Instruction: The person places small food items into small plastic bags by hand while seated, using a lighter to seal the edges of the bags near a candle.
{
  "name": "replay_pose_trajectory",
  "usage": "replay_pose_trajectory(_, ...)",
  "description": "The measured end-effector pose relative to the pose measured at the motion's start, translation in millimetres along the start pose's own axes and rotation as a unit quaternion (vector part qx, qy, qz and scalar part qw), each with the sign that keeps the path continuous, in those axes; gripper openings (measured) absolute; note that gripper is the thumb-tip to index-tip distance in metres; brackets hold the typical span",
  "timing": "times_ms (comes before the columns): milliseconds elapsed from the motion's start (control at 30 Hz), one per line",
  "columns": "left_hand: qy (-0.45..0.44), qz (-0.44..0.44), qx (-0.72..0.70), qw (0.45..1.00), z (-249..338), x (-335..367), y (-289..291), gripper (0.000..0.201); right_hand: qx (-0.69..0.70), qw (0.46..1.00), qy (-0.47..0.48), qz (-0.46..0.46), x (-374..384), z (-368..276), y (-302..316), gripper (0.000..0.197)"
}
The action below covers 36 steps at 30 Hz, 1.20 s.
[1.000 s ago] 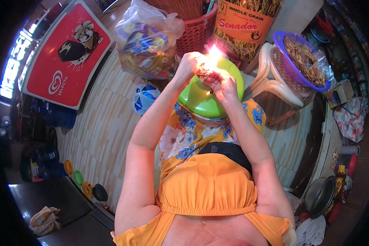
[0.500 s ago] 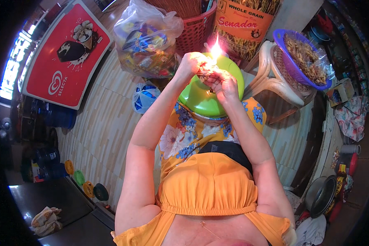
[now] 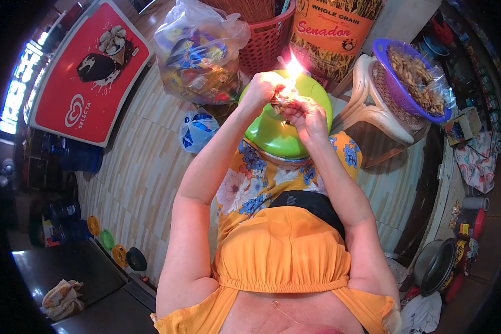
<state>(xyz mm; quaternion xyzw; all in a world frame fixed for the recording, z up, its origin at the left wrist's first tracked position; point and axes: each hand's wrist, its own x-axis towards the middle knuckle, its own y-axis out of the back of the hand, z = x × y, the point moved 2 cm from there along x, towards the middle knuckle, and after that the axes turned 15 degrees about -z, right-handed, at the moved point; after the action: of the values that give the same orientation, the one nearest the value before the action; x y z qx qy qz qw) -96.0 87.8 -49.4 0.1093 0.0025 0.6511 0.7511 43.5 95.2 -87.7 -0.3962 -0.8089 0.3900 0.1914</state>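
Note:
A bright flame (image 3: 293,68) burns above the far part of a round, glossy green lid (image 3: 267,133) in front of my knees. Close on the near side of the flame is a small packet of brownish pieces (image 3: 284,99), partly washed out by glare and covered by my fingers. My left hand (image 3: 261,90) is closed at the packet's left end, right beside the flame. On the other side, my right hand (image 3: 308,116) pinches the packet's right end, its fingertips bent toward the left hand. What carries the flame is hidden in the glare.
At far left of the lid stands a clear plastic bag of colourful packets (image 3: 200,61), with a smaller bag of blue items (image 3: 198,131) below. A red basket (image 3: 267,42) and a rice sack (image 3: 331,36) stand behind. To the right, a purple basket (image 3: 379,61) of brown pieces rests on a rattan chair (image 3: 367,106).
Both hands and the packet have shifted slightly to the right beside the flame. My grip on the packet looks the same.

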Motion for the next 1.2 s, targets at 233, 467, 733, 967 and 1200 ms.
replay_pose_trajectory(233, -0.003, -0.003, 0.006, 1.000, -11, 2, 1, 0.014, 0.003, 1.000, -0.009, 0.003, -2, 0, 2, 0.005)
replay_pose_trajectory(467, 0.073, 0.016, -0.095, 0.993, -3, -2, -5, 0.013, 0.009, 1.000, -0.006, 0.000, -4, 0, 4, 0.004)
replay_pose_trajectory(733, -0.040, 0.004, 0.078, 0.996, -11, -2, -5, 0.011, -0.001, 1.000, -0.002, 0.004, -11, -4, -2, 0.005)
replay_pose_trajectory(967, 0.034, 0.023, -0.035, 0.999, 1, -13, -13, 0.010, -0.111, 0.994, 0.008, 0.000, -20, -10, 0, 0.004)
replay_pose_trajectory(1200, 0.084, -0.012, -0.175, 0.981, -9, -47, -34, 0.019, -0.357, 0.928, -0.010, -0.110, -34, -24, 1, 0.005)
